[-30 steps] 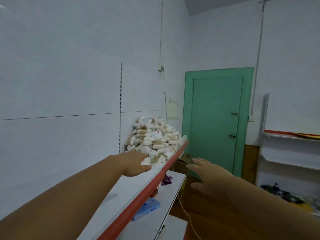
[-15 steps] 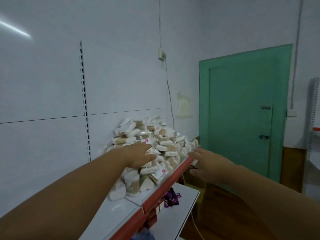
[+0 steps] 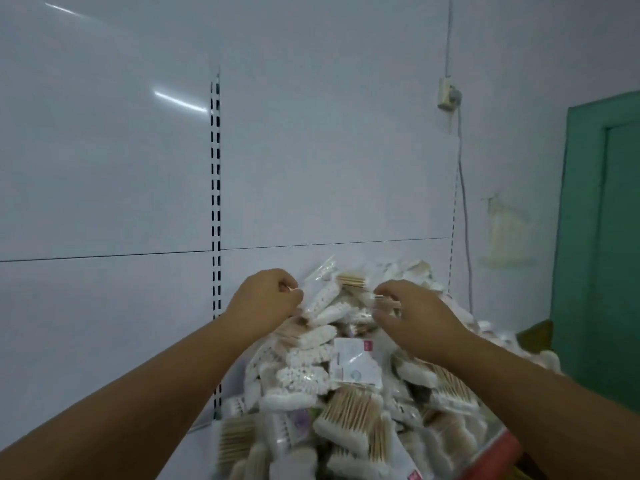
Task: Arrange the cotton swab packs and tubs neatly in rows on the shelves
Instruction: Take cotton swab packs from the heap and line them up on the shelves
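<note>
Your left hand (image 3: 265, 301) pinched a clear plastic pack of white-tipped swabs (image 3: 322, 295), your right hand (image 3: 414, 315) gripped a wooden-stick swab pack (image 3: 385, 301) — both atop the jumbled heap of cotton swab packs (image 3: 346, 393) on the red-edged white shelf (image 3: 498, 452).

Overall light: dim and flat, with a cool bluish cast over the white wall panels (image 3: 104, 168).
Source: I see it only as reflections in the glossy panels.
Glare: two thin bright streaks, one in the upper left corner of the frame, one just left of the slotted upright (image 3: 215, 202).
Shadows: soft and weak, mostly dark gaps between the cotton swab packs (image 3: 346, 375).
Sharpness: my left hand (image 3: 265, 299) and right hand (image 3: 412, 313) at centre are fairly crisp, while packs along the bottom edge smear into blur.
Edges: wide-angle stretch swells my forearms in the lower corners, and the green door (image 3: 606, 237) at the right edge leans and looks soft.
</note>
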The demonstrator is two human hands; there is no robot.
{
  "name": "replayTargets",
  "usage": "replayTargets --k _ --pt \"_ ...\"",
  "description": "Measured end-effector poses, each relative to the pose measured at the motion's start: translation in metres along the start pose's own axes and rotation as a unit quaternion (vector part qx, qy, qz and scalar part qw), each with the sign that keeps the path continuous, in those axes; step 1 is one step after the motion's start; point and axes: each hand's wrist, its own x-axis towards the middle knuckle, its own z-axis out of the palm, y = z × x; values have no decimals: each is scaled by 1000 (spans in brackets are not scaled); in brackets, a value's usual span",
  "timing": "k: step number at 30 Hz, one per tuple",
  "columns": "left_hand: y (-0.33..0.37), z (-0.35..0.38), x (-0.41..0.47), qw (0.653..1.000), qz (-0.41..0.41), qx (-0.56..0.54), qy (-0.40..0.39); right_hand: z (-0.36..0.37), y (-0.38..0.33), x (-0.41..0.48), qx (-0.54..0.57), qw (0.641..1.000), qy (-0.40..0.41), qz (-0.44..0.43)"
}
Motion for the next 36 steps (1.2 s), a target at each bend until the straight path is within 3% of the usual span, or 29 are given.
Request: replayTargets --k 4,7,10,12,15,17,21,23,26,28,30,32,36 --pt "-11 12 35 983 -107 -29 -149 12 -2 51 19 997 38 -61" --pt "-12 14 44 976 -115 -35 -183 15 8 85 -17 998 22 -52" --pt "-10 14 41 979 -134 -34 -147 23 20 107 -56 996 -71 -15" --pt "-5 13 36 981 -142 -60 -121 25 27 116 -65 995 -69 -30" --pt "5 10 32 985 -123 -114 -29 18 41 129 15 998 -49 -41" --pt "9 6 33 970 -120 -207 50 13 51 137 114 992 -46 -33" --pt "13 0 36 925 -147 -326 128 9 65 147 329 944 -21 10" --pt "10 -1 36 902 -162 -371 147 10 68 151 452 891 -20 43" --pt "9 0 37 887 -186 -406 115 6 67 153 600 791 -104 53" --pt "14 2 37 887 -197 -409 83 0 61 151 610 774 -170 5" --pt "24 3 41 881 -201 -425 58 -8 46 151 561 803 -190 -67" --pt "33 2 47 877 -200 -437 25 -12 24 156 494 847 -157 -117" --pt "39 6 49 897 -162 -408 -59 7 -13 167 410 893 -68 -170"
